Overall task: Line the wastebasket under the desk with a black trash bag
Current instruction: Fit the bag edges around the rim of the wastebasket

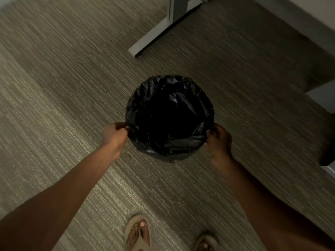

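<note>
A round wastebasket stands on the carpet in the middle of the head view, wholly covered by a black trash bag (170,98) that is folded down over its rim and hangs into its dark inside. The basket's own wall is hidden under the plastic. My left hand (115,134) pinches the bag at the left side of the rim. On the opposite side, my right hand (220,137) grips the bag at the right of the rim.
A grey desk leg with a flat foot (155,37) stands on the carpet beyond the basket. The desk's underside and shadow fill the upper right, with a pale panel (324,98) at the right edge. My sandalled feet (138,234) are near the bottom.
</note>
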Motion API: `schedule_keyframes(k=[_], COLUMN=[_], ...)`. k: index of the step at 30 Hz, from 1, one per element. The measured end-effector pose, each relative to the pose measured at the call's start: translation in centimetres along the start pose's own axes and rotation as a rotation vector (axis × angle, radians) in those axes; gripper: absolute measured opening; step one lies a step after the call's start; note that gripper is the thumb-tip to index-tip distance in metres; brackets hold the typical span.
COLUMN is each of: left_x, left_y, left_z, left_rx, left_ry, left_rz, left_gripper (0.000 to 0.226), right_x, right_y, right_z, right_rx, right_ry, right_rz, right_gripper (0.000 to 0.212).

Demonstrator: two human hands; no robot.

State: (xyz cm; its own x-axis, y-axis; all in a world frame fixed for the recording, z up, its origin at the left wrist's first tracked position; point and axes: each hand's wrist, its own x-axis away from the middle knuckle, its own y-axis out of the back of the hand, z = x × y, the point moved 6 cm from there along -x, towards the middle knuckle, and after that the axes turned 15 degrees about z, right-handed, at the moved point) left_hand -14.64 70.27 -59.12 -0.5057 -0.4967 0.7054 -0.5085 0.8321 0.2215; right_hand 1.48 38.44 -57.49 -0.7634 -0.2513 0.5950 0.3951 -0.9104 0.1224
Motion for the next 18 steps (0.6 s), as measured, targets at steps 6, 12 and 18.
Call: schedule_keyframes(k=[6,12,18], left_x=[-4.5,-6.3,-5.4], left_y=[2.5,2.9,2.1], left_z=[-4.9,-5.1,-5.9], left_rx=[-0.022,-0.015,0.042], left_ry=[-0.046,-0.006,-0.029], left_rz=[-0.107,-0.119,-0.077], left_gripper=[0.028,0.026,0.026], right_x=[-5.8,-9.7,-7.9], right_y=[-4.2,-5.1,-5.6], right_z=[2.4,1.4,3.9], right_rx=[-0.029,0.010,-0.015], right_ry=[-0.017,0.011,-0.021], right_rz=[0.031,0.007,0.085], right_gripper=[0.029,0.034,0.027])
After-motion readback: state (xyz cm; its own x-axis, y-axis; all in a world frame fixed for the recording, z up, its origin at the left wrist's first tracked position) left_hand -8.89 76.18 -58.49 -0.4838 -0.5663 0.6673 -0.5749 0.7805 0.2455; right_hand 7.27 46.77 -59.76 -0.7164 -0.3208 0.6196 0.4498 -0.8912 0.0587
